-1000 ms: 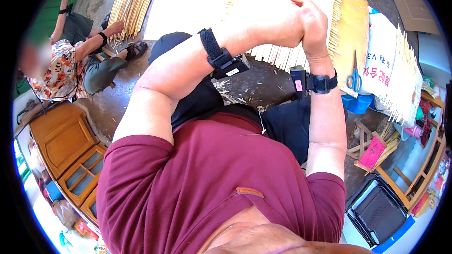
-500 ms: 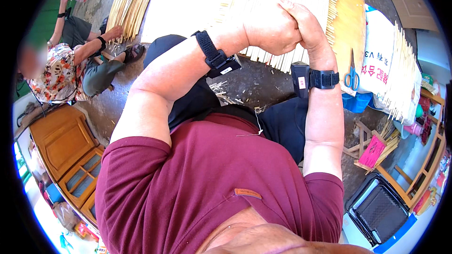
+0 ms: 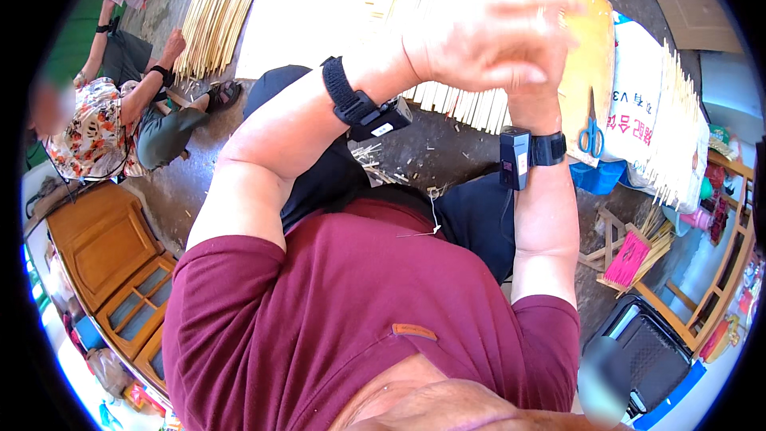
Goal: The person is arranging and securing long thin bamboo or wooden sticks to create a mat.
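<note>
My left hand is raised over the far table, its fingers stretched out, apart and smeared by motion. Nothing shows in it. Right behind it is my right hand, mostly covered by the left one, so its fingers cannot be made out. Beneath both hands lies a broad row of thin pale sticks on a wooden board. A pair of scissors with blue handles lies to the right of my right wrist. A dark strap with a small black box sits on each of my wrists.
A white sack with more sticks is at the right. A co-worker sits at the left beside a stick bundle. Stick scraps litter the floor. A wooden cabinet door and an open black case flank me.
My hands were clasped together; now the left fingers have come apart and spread over the right hand. The co-worker's hand has lifted off the stick bundle.
</note>
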`<state>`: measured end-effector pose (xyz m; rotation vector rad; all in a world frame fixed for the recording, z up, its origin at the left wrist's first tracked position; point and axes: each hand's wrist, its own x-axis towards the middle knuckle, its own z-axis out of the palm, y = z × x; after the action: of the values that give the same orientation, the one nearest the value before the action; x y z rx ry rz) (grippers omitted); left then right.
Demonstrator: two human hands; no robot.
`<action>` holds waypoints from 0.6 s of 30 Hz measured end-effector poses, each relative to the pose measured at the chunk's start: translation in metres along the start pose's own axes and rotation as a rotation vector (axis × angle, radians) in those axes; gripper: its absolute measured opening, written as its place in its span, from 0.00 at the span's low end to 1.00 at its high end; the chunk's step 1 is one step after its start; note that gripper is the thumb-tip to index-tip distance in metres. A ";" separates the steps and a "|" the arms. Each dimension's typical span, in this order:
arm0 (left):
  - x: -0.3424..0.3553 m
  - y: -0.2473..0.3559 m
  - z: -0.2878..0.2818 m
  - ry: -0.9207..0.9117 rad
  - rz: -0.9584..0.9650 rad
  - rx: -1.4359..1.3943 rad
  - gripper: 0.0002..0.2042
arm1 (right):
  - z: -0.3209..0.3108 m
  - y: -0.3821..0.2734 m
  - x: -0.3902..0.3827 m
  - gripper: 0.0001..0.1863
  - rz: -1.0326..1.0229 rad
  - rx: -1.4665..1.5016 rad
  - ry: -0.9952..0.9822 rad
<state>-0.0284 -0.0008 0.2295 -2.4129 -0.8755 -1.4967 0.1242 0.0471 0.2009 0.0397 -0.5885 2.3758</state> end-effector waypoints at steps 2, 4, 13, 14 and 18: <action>-0.013 -0.013 0.018 0.317 -0.568 -0.552 0.21 | -0.052 0.001 0.016 0.46 0.046 0.177 -0.018; -0.011 -0.028 0.014 0.440 -0.793 -1.321 0.35 | -0.027 0.007 0.024 0.62 0.025 0.291 -0.341; -0.010 -0.029 0.009 0.496 -1.198 -1.812 0.43 | 0.007 0.020 0.019 0.64 -0.048 0.043 -0.150; -0.023 -0.039 0.017 0.498 -1.102 -1.909 0.39 | 0.007 0.021 0.019 0.64 -0.044 0.049 -0.156; -0.024 -0.041 0.027 0.660 -1.102 -1.900 0.29 | 0.003 0.025 0.019 0.69 -0.013 0.454 -0.096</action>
<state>-0.0388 0.0349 0.1897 -0.9344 -0.5046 -4.6259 0.0934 0.0408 0.1972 0.3571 -0.0806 2.4574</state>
